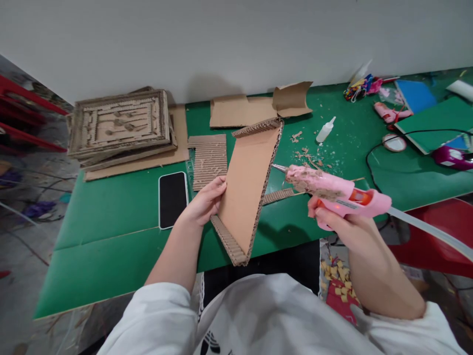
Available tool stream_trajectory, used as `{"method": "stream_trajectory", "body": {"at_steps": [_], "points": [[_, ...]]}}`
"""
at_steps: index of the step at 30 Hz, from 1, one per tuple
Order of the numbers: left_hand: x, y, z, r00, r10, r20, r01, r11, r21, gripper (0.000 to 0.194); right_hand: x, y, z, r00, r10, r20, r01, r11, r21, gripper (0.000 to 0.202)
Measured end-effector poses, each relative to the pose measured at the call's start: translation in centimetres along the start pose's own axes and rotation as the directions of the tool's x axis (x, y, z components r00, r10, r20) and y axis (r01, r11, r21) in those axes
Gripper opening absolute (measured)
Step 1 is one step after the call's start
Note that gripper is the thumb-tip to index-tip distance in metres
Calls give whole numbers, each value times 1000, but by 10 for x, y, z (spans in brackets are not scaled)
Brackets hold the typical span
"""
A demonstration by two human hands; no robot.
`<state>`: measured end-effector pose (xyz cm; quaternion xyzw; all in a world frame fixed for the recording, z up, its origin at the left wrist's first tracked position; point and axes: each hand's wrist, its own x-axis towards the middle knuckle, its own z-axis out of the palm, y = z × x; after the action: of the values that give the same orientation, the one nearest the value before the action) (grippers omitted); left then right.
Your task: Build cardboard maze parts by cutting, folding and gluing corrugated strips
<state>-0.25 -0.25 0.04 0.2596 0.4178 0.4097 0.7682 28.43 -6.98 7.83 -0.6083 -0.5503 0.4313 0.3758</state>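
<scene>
My left hand (207, 199) grips the left side of a cardboard panel (248, 172), thumb on its smooth face. The panel is held tilted above the table, with corrugated strips along its far and near ends. In my right hand (334, 219) is a pink hot glue gun (325, 187), smeared with brown residue, a clear glue stick (428, 227) trailing from its back. The nozzle points left, close to the panel's right edge; whether it touches cannot be made out. Below lies a narrow corrugated strip (278, 196).
The green table (107, 207) carries a phone (173, 199), a corrugated piece (210, 160), stacked cardboard frames (120, 123), flat cardboard (242, 111) and a white glue bottle (325, 131). Right, a black cable runs past another pink glue gun (391, 112) and a green board (439, 123).
</scene>
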Motion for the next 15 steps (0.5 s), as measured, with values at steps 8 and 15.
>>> {"method": "stream_trajectory", "body": {"at_steps": [8, 15], "points": [[1, -1, -1, 1000, 17, 13, -17, 1000, 0, 33, -6, 10, 3, 1000, -17, 25, 20, 992, -127, 25], [0, 0, -1, 1000, 18, 23, -18, 1000, 2, 32, -4, 5, 4, 999, 19, -36, -19, 1000, -5, 21]]}}
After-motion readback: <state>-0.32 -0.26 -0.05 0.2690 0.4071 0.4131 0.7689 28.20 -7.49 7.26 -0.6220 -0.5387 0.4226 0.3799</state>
